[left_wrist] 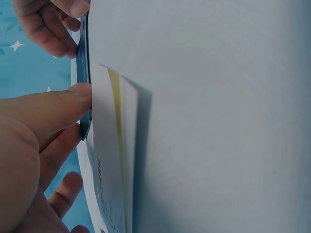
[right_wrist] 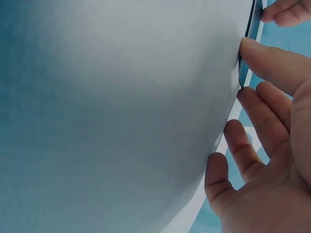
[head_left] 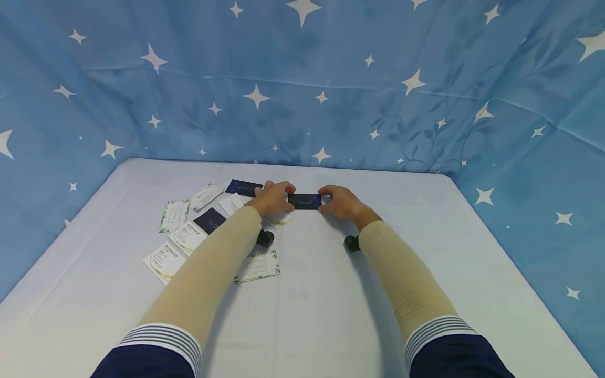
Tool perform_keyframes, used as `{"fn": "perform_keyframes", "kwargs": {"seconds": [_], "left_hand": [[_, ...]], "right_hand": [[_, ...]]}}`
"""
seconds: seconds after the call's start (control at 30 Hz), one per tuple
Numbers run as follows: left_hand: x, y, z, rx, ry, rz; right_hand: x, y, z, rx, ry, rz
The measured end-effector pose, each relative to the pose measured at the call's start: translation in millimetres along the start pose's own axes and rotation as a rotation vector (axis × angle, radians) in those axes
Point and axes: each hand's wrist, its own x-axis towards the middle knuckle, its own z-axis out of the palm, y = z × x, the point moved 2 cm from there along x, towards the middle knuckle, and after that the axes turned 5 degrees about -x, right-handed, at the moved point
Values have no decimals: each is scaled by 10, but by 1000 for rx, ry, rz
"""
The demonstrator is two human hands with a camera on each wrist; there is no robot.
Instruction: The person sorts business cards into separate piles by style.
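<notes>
Dark card: held just above or on the white table (head_left: pixel 302 315), between the two hands; contact with the tabletop I cannot tell. It is right of the scattered cards (head_left: pixel 189 236).
Left hand (head_left: pixel 274 198): thumb and finger pinch the dark card (head_left: pixel 304 201) at its left end, the gap between them closed down to the card.
Right hand (head_left: pixel 344 202): a matching pinch at the right end.
Head view alone: small print on the dark card's face, and the whole spread, including a floral-bordered card (head_left: pixel 257 266) near the left forearm and another dark card (head_left: pixel 243 188) just beyond the left hand.
Left wrist view: the held card nearly edge-on, its edge layered; how many pieces I cannot tell. A white card with a yellow stripe (left_wrist: pixel 114 145) shows up close beside it.
Right wrist view: two right fingers apart from the card.
Facing: printed side toward the head camera.
Long axis: left to right, from hand to hand, roughly parallel to the table's far edge.
</notes>
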Motion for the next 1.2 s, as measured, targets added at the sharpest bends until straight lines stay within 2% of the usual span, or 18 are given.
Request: {"fn": "perform_keyframes", "kwargs": {"seconds": [0.3, 0.53, 0.73, 0.83, 0.97, 1.1, 1.2], "left_hand": [[28, -14, 21, -30, -9, -27], [6, -17, 16, -41, -19, -22], [-57, 19, -76, -59, -39, 5], [-116, -16, -195, -95, -45, 27], [-249, -120, -366, -204, -67, 45], [-431, -298, -519, -295, -77, 81], [-588, -473, -612, -318, -68, 95]], "right_hand": [[-15, -13, 0, -20, 8, -12], [-24, -34, 13, -18, 24, -19], [-70, -66, -20, 0, 41, -23], [-103, -148, -46, 15, 54, -70], [-158, -302, -46, 54, 58, -141], [-214, -454, 21, 83, 48, -201], [-269, -565, 92, 88, 25, -262]]}}
